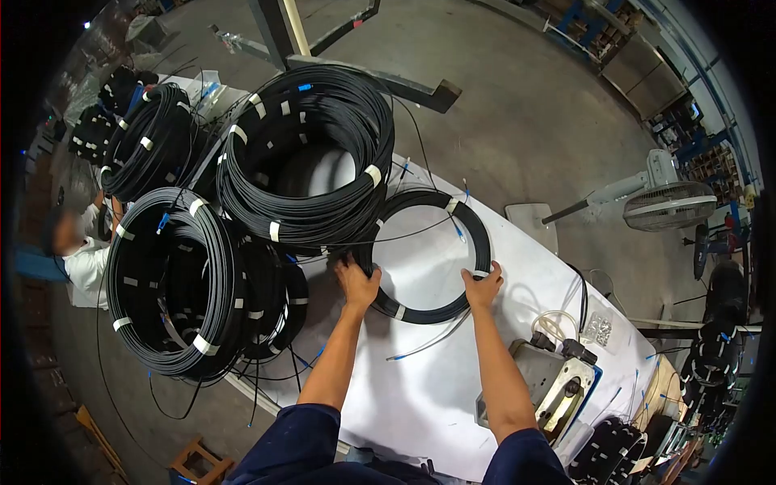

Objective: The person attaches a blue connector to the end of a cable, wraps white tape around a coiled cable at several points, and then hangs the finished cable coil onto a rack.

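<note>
A single black cable coil (428, 255) is lying flat on the white tabletop (420, 388), and both hands are gripping it: the left hand (356, 283) is closing around its near-left rim, the right hand (482, 284) around its right rim. Loose blue-tipped cable ends (459, 232) could be snagging the tall stacked coils (303, 153) just beside it, pulling loops free. The fingertips are hiding under the coil.

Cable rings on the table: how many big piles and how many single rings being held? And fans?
Stacked piles of black cable coils: 3
Single cable coil, gripped by left hand and right hand: 1
Fan: 1
Total: 5
</note>
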Tool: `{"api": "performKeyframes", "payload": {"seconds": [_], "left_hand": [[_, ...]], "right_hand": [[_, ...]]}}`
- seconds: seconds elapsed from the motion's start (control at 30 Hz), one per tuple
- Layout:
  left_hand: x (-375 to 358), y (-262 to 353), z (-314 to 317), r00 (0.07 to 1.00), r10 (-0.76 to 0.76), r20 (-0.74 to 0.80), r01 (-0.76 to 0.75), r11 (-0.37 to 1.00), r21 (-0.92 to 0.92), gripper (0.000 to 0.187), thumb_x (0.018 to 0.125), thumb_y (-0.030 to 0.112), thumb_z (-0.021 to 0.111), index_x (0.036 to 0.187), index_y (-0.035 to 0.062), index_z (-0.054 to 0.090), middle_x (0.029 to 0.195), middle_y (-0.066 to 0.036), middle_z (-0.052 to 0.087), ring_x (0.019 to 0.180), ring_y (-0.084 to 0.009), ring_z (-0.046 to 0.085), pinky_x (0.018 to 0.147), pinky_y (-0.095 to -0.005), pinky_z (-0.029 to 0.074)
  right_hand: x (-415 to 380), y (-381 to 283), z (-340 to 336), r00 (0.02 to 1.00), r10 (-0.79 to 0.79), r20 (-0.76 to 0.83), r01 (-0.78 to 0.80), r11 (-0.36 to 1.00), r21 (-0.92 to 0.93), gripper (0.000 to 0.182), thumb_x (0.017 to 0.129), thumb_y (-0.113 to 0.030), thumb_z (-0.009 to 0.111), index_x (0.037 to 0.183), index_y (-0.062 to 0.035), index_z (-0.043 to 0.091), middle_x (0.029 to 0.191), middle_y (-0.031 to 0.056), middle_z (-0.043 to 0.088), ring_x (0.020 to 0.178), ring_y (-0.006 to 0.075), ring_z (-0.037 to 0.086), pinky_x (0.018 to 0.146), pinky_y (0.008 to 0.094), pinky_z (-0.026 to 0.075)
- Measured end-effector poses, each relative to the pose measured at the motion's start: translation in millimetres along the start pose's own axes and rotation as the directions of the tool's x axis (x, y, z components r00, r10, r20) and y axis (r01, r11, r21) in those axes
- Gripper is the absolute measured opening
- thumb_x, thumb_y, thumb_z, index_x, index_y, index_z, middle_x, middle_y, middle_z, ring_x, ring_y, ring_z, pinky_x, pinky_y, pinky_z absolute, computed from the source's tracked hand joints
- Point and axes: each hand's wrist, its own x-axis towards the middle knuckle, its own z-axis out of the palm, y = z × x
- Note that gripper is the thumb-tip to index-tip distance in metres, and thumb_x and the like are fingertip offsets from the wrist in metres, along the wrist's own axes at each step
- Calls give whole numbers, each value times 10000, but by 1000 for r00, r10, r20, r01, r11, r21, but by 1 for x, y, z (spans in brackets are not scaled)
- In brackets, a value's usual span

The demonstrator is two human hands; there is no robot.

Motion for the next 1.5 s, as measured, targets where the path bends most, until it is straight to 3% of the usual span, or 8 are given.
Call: {"api": "performKeyframes", "payload": {"seconds": [0.13, 0.33, 0.67, 0.87, 1.2, 1.3, 1.43, 1.5], "left_hand": [[-2, 4, -1, 1000, -18, 18, 17, 999, 48, 891, 736, 314, 737, 1420, -91, 334, 1357, -362, 380, 1264, -512, 362, 1078, -573, 306], [-4, 0, 4, 999, 14, 31, -17, 995, 96, 834, 763, 271, 707, 1401, -110, 326, 1353, -350, 390, 1253, -502, 377, 1065, -584, 313], [-40, -6, -7, 992, 126, -4, -126, 991, -39, 673, 754, 149, 725, 1289, -80, 389, 1165, -271, 477, 1113, -447, 482, 965, -508, 393], [-80, -14, -17, 993, 118, 14, -118, 992, -37, 672, 774, 135, 696, 1314, -77, 356, 1204, -288, 470, 1137, -468, 472, 987, -515, 383], [-173, -65, -32, 995, 100, 19, -101, 995, 17, 715, 776, 137, 681, 1345, -102, 319, 1257, -309, 444, 1188, -478, 448, 1040, -511, 357], [-197, -81, -40, 997, 75, 35, -74, 996, -47, 704, 780, 140, 665, 1337, -118, 319, 1276, -323, 429, 1198, -481, 432, 1063, -509, 331], [-217, -100, -41, 997, 67, -29, -72, 972, -224, 702, 771, 136, 649, 1331, -134, 321, 1260, -329, 426, 1200, -480, 420, 1073, -514, 311], [-221, -105, -43, 995, 93, -33, -98, 977, -191, 701, 762, 135, 654, 1325, -134, 333, 1246, -327, 431, 1192, -474, 425, 1069, -516, 313]], "right_hand": [[-6, 1, -2, 996, -52, 66, 58, 994, -91, 840, 756, -196, 765, 1433, -50, 289, 1324, 270, 388, 1204, 477, 398, 1039, 532, 354], [-4, 15, 3, 983, -163, 84, 172, 979, -109, 753, 785, -53, 677, 1415, 4, 269, 1310, 286, 378, 1189, 455, 397, 1065, 513, 301], [-56, 41, -11, 997, -71, 16, 72, 991, -110, 753, 795, -44, 661, 1422, 17, 250, 1333, 300, 351, 1249, 461, 352, 1082, 538, 287], [-89, 72, -15, 990, -128, -60, 116, 978, -174, 744, 783, -36, 666, 1418, -21, 279, 1288, 279, 398, 1180, 455, 409, 1035, 516, 340], [-167, 92, -47, 990, 138, 10, -133, 970, -206, 733, 818, -44, 675, 1432, -76, 277, 1310, 225, 386, 1171, 429, 435, 1031, 503, 370], [-189, 104, -50, 992, 125, -4, -123, 967, -221, 731, 809, -19, 672, 1426, -72, 284, 1301, 227, 380, 1177, 428, 422, 1029, 515, 358], [-210, 115, -61, 997, -56, -51, 53, 996, -70, 761, 790, 22, 666, 1437, -64, 274, 1281, 238, 375, 1184, 438, 396, 1037, 539, 326], [-225, 119, -64, 995, -78, -63, 77, 997, -18, 770, 785, 32, 664, 1441, -59, 270, 1272, 241, 374, 1186, 446, 388, 1041, 548, 315]]}}
